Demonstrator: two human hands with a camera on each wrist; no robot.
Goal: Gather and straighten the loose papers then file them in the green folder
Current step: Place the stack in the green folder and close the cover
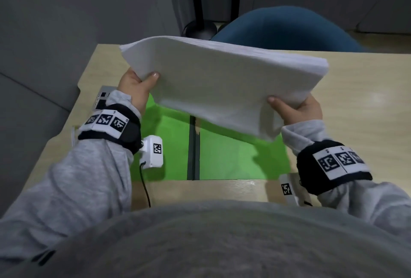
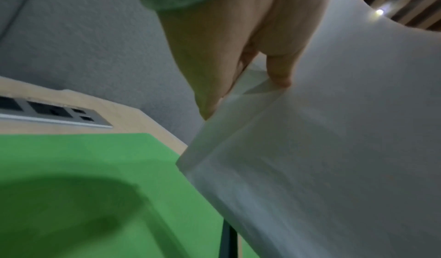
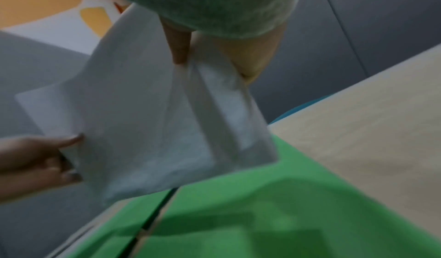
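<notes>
My work surface: a light wooden table. Directly on it, nearest my body, lies the green folder, opened flat, its dark spine running away from me. Left of the folder, a grey socket panel is set into the tabletop.

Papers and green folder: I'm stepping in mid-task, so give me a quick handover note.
Left hand: pinches the left end of the paper stack.
Right hand: pinches the right end.
Stack is gathered and held in the air above the green folder, which lies open on the desk.
Done: papers gathered.
Left: square the edges if needed, lay the stack in the folder, close it.
</notes>
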